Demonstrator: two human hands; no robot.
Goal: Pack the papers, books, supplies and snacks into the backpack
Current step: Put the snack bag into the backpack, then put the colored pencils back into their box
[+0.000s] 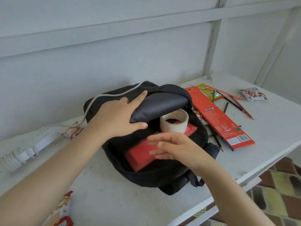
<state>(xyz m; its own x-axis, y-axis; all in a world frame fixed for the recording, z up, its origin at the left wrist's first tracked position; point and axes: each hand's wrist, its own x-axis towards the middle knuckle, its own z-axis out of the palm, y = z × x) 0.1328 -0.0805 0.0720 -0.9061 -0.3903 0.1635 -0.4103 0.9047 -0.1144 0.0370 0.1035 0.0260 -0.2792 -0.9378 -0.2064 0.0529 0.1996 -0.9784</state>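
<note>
The limp backpack flap [160, 103] is gripped by the left hand [114, 119]; the right hand [176, 149] is spread loosely over the stiff red book [138, 156].

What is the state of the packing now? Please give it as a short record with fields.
backpack: open, on the white table
left hand: grips the flap, lifted
right hand: fingers straight, over the red book; blurred
inside: red book, tape roll
outside: pencil box, loose pencils, snack packet at far right
</note>
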